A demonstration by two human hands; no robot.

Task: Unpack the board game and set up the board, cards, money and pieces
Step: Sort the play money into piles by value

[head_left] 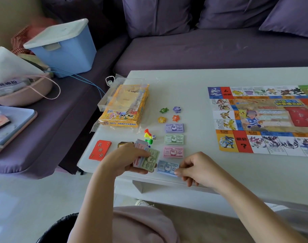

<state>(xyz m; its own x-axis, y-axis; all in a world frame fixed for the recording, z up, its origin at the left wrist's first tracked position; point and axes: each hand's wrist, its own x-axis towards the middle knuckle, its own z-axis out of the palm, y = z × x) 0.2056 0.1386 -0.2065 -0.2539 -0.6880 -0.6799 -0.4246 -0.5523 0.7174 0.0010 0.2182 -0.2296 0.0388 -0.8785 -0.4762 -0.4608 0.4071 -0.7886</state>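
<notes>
My left hand (127,159) grips a mixed stack of play money (147,159) near the table's front edge. My right hand (196,168) pinches the right end of a blue banknote (167,167) lying on the table. Above it lie a pink money pile (173,152), a green money pile (174,139) and a purple money pile (174,128). Four star tokens (169,114), coloured pawns (148,135) and a die (154,136) sit further back. The board (261,120) is spread out at the right. A red card deck (100,150) lies at the left, with a yellow deck (126,144) partly hidden by my left hand.
The yellow game box (124,109) with a clear plastic lid sits at the table's (193,88) back left. A purple sofa (202,50) runs behind, holding a blue storage bin (63,50), a pink bag (21,88) and a tablet (11,125).
</notes>
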